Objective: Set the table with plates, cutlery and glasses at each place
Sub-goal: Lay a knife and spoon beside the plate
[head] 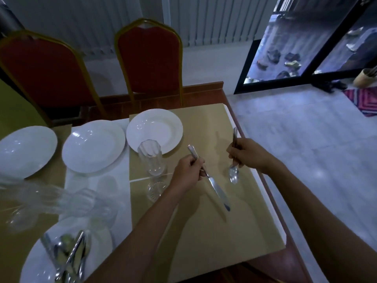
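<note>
Two red chairs (151, 58) stand at the top of the frame, behind a worktop (224, 237) with tan mats and a white cloth. Three white plates (93, 146) sit in a row across the middle left. A tall glass (150, 156) stands just in front of the plate nearest the middle. At the lower left, one more plate (32, 268) holds a pile of cutlery (71, 254). More glasses lie near it, but they are too blurred to count.

Both hands are above the mat, right of the tall glass. The left hand (189, 174) has its fingers curled round the handle of a knife (216, 190). The blade points down and to the right, just over the mat. The right hand (246, 154) grips a spoon (233, 174) by its handle, bowl down. I cannot tell if it holds a second piece too.

This looks like the cutlery step for the place at this mat. No plate lies right under the hands. Next, the knife and spoon need to be laid flat and straight on the mat, and room must be left between them for a plate. The left arm is close to the tall glass, so a bump could tip it.
</note>
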`<state>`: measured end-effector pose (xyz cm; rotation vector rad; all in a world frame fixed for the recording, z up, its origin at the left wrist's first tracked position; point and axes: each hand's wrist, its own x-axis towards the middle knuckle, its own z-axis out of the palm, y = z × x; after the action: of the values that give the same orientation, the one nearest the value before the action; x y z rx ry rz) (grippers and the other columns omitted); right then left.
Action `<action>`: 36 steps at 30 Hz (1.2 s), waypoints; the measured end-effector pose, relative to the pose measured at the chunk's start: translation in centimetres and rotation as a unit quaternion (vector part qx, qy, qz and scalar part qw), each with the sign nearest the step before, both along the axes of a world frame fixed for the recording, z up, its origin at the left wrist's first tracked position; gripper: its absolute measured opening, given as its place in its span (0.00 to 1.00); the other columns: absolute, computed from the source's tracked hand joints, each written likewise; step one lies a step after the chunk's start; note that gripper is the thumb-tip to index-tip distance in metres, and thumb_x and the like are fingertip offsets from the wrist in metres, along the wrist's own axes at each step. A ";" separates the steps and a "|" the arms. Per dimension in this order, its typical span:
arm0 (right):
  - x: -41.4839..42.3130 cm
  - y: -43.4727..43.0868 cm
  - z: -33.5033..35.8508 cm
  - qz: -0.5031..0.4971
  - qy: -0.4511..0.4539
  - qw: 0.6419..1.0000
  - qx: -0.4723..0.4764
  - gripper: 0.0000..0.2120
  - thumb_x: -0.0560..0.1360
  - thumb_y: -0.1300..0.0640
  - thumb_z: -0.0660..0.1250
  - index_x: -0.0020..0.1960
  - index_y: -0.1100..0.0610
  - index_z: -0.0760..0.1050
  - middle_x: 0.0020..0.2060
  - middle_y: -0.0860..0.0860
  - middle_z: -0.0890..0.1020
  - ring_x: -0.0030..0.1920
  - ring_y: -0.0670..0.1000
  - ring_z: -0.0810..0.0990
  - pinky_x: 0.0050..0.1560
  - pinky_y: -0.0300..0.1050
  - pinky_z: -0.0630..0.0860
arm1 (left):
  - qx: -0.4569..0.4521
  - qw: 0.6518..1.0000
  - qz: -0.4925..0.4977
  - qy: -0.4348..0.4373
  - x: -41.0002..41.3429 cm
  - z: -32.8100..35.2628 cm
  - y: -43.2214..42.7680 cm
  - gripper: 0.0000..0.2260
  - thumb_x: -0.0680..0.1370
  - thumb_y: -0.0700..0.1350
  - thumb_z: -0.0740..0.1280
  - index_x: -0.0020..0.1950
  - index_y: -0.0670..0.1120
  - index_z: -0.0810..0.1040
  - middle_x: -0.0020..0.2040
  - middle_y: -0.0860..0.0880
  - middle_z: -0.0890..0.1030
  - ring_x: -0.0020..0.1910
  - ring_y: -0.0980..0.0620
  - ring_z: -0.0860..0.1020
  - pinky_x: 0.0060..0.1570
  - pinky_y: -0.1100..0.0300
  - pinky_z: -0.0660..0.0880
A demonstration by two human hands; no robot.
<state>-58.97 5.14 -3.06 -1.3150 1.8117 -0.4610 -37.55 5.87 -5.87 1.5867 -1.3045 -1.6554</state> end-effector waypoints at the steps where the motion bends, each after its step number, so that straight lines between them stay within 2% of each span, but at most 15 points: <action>1: -0.5 -1.3 -0.5 0.002 0.002 1.000 0.013 0.09 0.81 0.59 0.63 0.49 0.64 0.78 0.41 0.57 0.84 0.36 0.51 0.84 0.38 0.46 0.81 | 0.009 1.000 0.003 -0.008 -0.6 -0.6 -1.0 0.09 0.82 0.45 0.63 0.44 0.43 0.77 0.39 0.46 0.82 0.36 0.53 0.81 0.44 0.53 0.80; 4: -1.7 -5.0 -2.9 0.009 0.024 0.999 0.037 0.08 0.79 0.61 0.63 0.45 0.64 0.78 0.36 0.55 0.83 0.33 0.50 0.83 0.37 0.45 0.80 | 0.025 0.999 0.019 -0.041 -2.1 -2.2 -3.7 0.09 0.82 0.45 0.62 0.43 0.44 0.75 0.37 0.47 0.81 0.34 0.52 0.80 0.44 0.52 0.79; 6: -2.1 -7.5 -4.8 0.006 0.039 0.999 0.032 0.07 0.78 0.60 0.64 0.43 0.60 0.78 0.36 0.53 0.83 0.34 0.51 0.84 0.40 0.48 0.82 | 0.033 0.998 0.032 -0.044 -2.9 -3.0 -5.3 0.10 0.82 0.45 0.62 0.42 0.44 0.74 0.36 0.47 0.80 0.33 0.53 0.78 0.40 0.57 0.78; 8: -2.4 -9.9 -6.7 0.003 0.072 0.997 0.008 0.04 0.76 0.58 0.67 0.48 0.59 0.77 0.42 0.52 0.84 0.43 0.54 0.84 0.49 0.52 0.81 | 0.042 0.997 0.041 -0.048 -3.4 -3.7 -6.6 0.10 0.82 0.46 0.62 0.43 0.44 0.74 0.37 0.46 0.79 0.33 0.53 0.78 0.40 0.58 0.78; 10: -2.5 -12.1 -8.2 0.007 0.116 0.993 0.000 0.11 0.76 0.57 0.68 0.56 0.60 0.75 0.48 0.53 0.82 0.49 0.55 0.81 0.54 0.52 0.78 | 0.051 0.996 0.047 -0.053 -3.8 -4.6 -8.0 0.10 0.82 0.47 0.62 0.44 0.44 0.75 0.37 0.46 0.79 0.35 0.52 0.78 0.45 0.53 0.79; 13: -2.3 -15.1 -10.3 0.017 0.150 0.988 0.008 0.14 0.76 0.58 0.67 0.58 0.63 0.72 0.51 0.58 0.81 0.52 0.59 0.79 0.51 0.51 0.77 | 0.056 0.996 0.054 -0.052 -4.1 -5.9 -9.6 0.09 0.81 0.47 0.61 0.48 0.43 0.77 0.37 0.47 0.80 0.36 0.51 0.79 0.54 0.45 0.80; 16: -2.1 -17.6 -12.2 0.011 0.171 0.985 -0.003 0.14 0.74 0.60 0.67 0.58 0.62 0.72 0.49 0.57 0.80 0.51 0.59 0.79 0.46 0.48 0.74 | 0.058 0.995 0.050 -0.057 -4.4 -6.8 -10.3 0.10 0.82 0.47 0.61 0.51 0.43 0.78 0.40 0.46 0.81 0.39 0.49 0.80 0.56 0.42 0.80; 20: -1.9 -20.4 -13.6 -0.013 0.171 0.985 -0.011 0.13 0.74 0.61 0.68 0.57 0.61 0.71 0.49 0.57 0.80 0.48 0.56 0.78 0.47 0.49 0.77 | 0.061 0.995 0.050 -0.062 -4.4 -8.0 -10.8 0.10 0.82 0.48 0.61 0.49 0.45 0.79 0.44 0.41 0.84 0.41 0.46 0.82 0.54 0.39 0.80; 25: -2.2 -22.0 -14.4 -0.051 0.174 0.983 -0.017 0.12 0.74 0.61 0.66 0.56 0.62 0.70 0.45 0.55 0.76 0.45 0.55 0.76 0.40 0.47 0.71 | 0.064 0.994 0.049 -0.073 -4.3 -8.8 -11.4 0.10 0.82 0.49 0.61 0.49 0.46 0.79 0.44 0.43 0.84 0.43 0.47 0.83 0.54 0.41 0.80; 28: -2.4 -22.1 -15.1 -0.047 0.169 0.984 -0.012 0.13 0.73 0.60 0.68 0.56 0.62 0.71 0.46 0.56 0.77 0.46 0.56 0.78 0.41 0.51 0.77 | 0.063 0.994 0.046 -0.074 -4.1 -8.9 -11.8 0.10 0.83 0.49 0.61 0.50 0.47 0.79 0.45 0.44 0.84 0.43 0.48 0.83 0.54 0.43 0.81; 31: -2.8 -21.9 -15.4 -0.037 0.156 0.987 -0.006 0.12 0.72 0.59 0.69 0.54 0.61 0.73 0.44 0.57 0.80 0.44 0.57 0.82 0.45 0.57 0.83 | 0.062 0.995 0.040 -0.071 -4.2 -8.8 -12.1 0.10 0.83 0.49 0.60 0.51 0.48 0.79 0.47 0.43 0.83 0.46 0.46 0.83 0.54 0.43 0.81; 36: -3.5 -21.7 -15.8 -0.023 0.162 0.986 0.003 0.08 0.71 0.58 0.69 0.47 0.62 0.79 0.37 0.56 0.82 0.38 0.56 0.84 0.43 0.54 0.84 | 0.061 0.995 0.031 -0.071 -4.7 -8.4 -11.9 0.10 0.83 0.49 0.61 0.50 0.48 0.80 0.46 0.44 0.83 0.46 0.45 0.83 0.53 0.42 0.81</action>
<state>-62.47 -16.60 -18.90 -1.4106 2.1111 -0.2768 -42.21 -5.99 -14.26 1.8265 -1.2293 -1.6368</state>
